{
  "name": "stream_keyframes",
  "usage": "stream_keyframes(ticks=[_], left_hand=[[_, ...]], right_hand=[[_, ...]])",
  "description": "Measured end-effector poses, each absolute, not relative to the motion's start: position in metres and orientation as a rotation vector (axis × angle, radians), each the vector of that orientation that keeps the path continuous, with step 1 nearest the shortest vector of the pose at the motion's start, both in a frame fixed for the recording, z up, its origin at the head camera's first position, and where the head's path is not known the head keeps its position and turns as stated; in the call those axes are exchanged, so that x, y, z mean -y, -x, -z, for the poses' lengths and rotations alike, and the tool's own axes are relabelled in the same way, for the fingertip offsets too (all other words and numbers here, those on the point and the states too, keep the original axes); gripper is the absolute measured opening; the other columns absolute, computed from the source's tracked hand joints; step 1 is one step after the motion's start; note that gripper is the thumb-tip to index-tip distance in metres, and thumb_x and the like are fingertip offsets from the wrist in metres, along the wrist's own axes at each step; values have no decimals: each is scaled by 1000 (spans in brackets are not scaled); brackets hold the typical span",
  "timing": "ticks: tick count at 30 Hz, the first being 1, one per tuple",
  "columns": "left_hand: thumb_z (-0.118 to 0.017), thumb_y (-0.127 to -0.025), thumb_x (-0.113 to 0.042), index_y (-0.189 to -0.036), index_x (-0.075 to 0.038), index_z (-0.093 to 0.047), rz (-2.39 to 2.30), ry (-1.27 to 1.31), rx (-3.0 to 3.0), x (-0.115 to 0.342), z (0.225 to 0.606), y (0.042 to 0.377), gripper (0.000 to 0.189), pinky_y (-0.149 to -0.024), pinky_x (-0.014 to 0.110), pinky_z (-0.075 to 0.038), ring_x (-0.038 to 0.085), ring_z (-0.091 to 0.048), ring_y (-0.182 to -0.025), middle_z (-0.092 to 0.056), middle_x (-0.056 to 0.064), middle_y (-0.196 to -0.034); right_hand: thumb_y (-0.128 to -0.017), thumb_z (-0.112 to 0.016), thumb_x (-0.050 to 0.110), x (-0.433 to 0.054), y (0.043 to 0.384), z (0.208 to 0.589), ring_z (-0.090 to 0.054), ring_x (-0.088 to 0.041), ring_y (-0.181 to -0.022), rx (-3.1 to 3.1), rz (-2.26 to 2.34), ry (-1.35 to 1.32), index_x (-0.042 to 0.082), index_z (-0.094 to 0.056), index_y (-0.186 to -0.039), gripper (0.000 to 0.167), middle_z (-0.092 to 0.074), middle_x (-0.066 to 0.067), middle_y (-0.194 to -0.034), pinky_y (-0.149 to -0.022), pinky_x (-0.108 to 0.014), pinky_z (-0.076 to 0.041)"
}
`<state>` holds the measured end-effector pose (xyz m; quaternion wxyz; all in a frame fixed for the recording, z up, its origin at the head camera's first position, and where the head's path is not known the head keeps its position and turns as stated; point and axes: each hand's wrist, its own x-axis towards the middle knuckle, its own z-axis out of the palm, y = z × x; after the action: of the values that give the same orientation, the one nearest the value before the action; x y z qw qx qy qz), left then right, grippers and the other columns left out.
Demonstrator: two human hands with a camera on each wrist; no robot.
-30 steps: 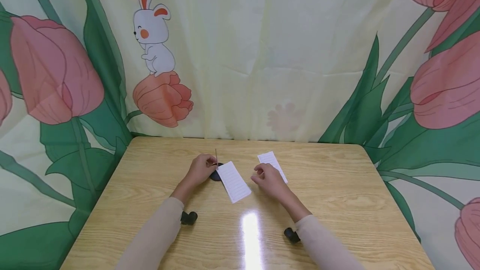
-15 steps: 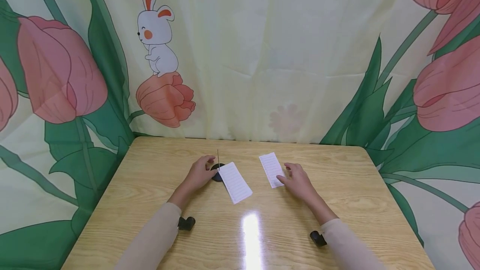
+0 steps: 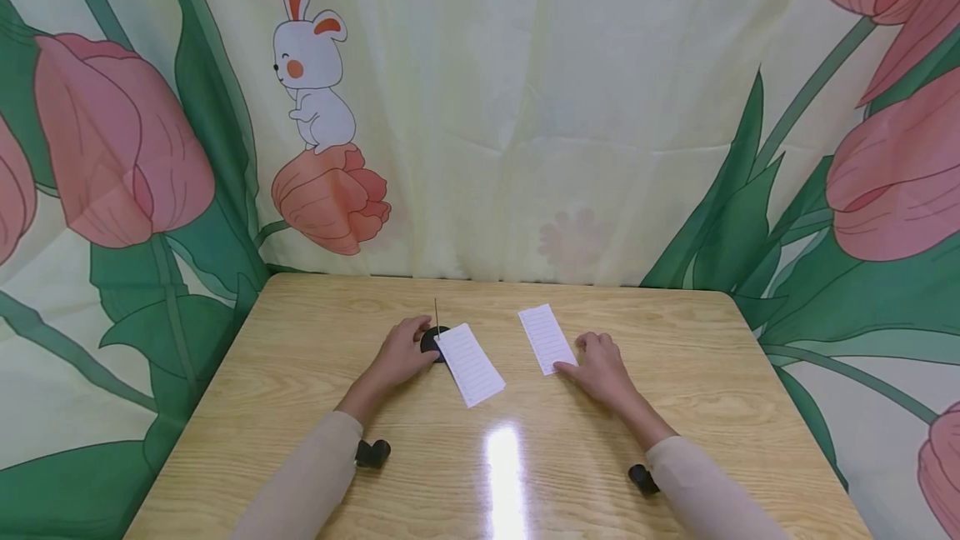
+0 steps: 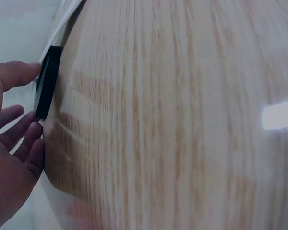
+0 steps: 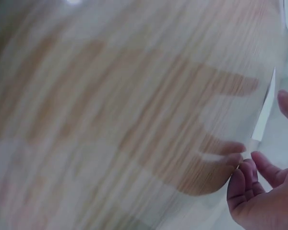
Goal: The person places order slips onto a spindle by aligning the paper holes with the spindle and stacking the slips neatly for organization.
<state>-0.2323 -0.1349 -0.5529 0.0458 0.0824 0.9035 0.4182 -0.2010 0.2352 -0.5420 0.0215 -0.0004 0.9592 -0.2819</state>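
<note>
A bill spike with a round black base [image 3: 431, 344] and a thin upright rod [image 3: 437, 313] stands toward the back of the table. A white lined paper slip [image 3: 471, 367] sits against its rod and slants toward the front. My left hand [image 3: 401, 350] holds the base from the left, thumb and fingers around its edge, as the left wrist view shows on the black base [image 4: 48, 84]. A second lined slip [image 3: 545, 338] lies to the right. Beside it is my right hand [image 3: 600, 367], thumb over the slip's near corner and fingers by its right edge.
The wooden table [image 3: 465, 457] ends at a printed curtain [image 3: 480, 148] with tulips and a rabbit. A bright light reflection [image 3: 504, 473] shows on the tabletop. Small black wrist cameras [image 3: 372, 453] sit below both hands.
My right hand has moved right, from between the slips to the right slip's far side. My left hand's fingertips have left the rod and lowered to the base.
</note>
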Motion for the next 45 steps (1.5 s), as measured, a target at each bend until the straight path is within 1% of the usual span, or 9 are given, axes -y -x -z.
stream_keyframes(ticks=[4,10,18,22,25,31,35,39,45], left_hand=[[-83,-86,-11,-146,-2,-54,-1259,-264,-2776,135,554,232,68,-106,46,-49,31,-58,-124,-60,15,-138],[-84,-86,-11,-139,-4,-61,-1237,-283,-2787,135,552,231,58,-111,50,-44,34,-52,-131,-58,16,-140],[-84,-86,-13,-137,-5,-64,-1242,-242,-2772,134,550,230,56,-112,52,-42,35,-51,-132,-57,16,-139],[-85,-85,-13,-137,-5,-64,-1245,-237,-2774,134,552,230,56,-112,52,-43,35,-51,-131,-57,16,-138],[-85,-85,-12,-137,-5,-64,-1256,-232,-2768,134,551,230,57,-112,52,-42,35,-51,-131,-57,16,-138],[-85,-85,-13,-136,-5,-64,-1258,-235,-2764,135,551,230,57,-112,52,-42,35,-51,-130,-58,15,-137],[-85,-85,-13,-137,-5,-64,-1269,-239,-2759,135,552,229,57,-111,52,-43,35,-51,-130,-58,15,-137],[-85,-85,-13,-137,-6,-64,-1276,-236,-2754,136,553,230,57,-110,54,-43,35,-51,-130,-58,14,-136],[-85,-86,-14,-138,-6,-63,-1274,-227,-2747,136,553,230,57,-112,53,-43,35,-51,-131,-57,14,-137]], right_hand=[[-85,-84,37,-233,202,545,-50,-37,-101,-2980,828,-12,-7,-57,-122,64,-53,-23,-113,-87,-48,-45],[-87,-83,32,-229,204,545,-50,-34,-97,-2989,765,-20,-7,-58,-122,59,-54,-23,-112,-84,-45,-44],[-91,-80,23,-230,206,541,-53,-36,-103,-2946,804,-31,-7,-59,-121,48,-54,-24,-115,-88,-47,-46],[-91,-79,19,-231,207,539,-53,-38,-104,-2917,829,-21,-8,-61,-116,42,-55,-25,-114,-91,-50,-46],[-90,-78,16,-231,208,536,-55,-37,-103,-2896,840,-8,-8,-63,-112,36,-58,-23,-110,-92,-50,-47],[-91,-73,9,-227,207,535,-57,-29,-95,-2874,876,24,-7,-66,-105,23,-61,-19,-103,-85,-46,-50],[-88,-69,5,-227,205,537,-58,-27,-88,-2890,933,44,-4,-63,-100,16,-61,-17,-98,-78,-43,-51],[-87,-67,2,-230,206,540,-58,-26,-83,-2918,965,63,-1,-55,-103,20,-63,-15,-93,-75,-42,-49],[-87,-74,3,-235,208,540,-60,-29,-87,-2931,988,74,-4,-51,-117,39,-69,-24,-105,-80,-45,-51]])
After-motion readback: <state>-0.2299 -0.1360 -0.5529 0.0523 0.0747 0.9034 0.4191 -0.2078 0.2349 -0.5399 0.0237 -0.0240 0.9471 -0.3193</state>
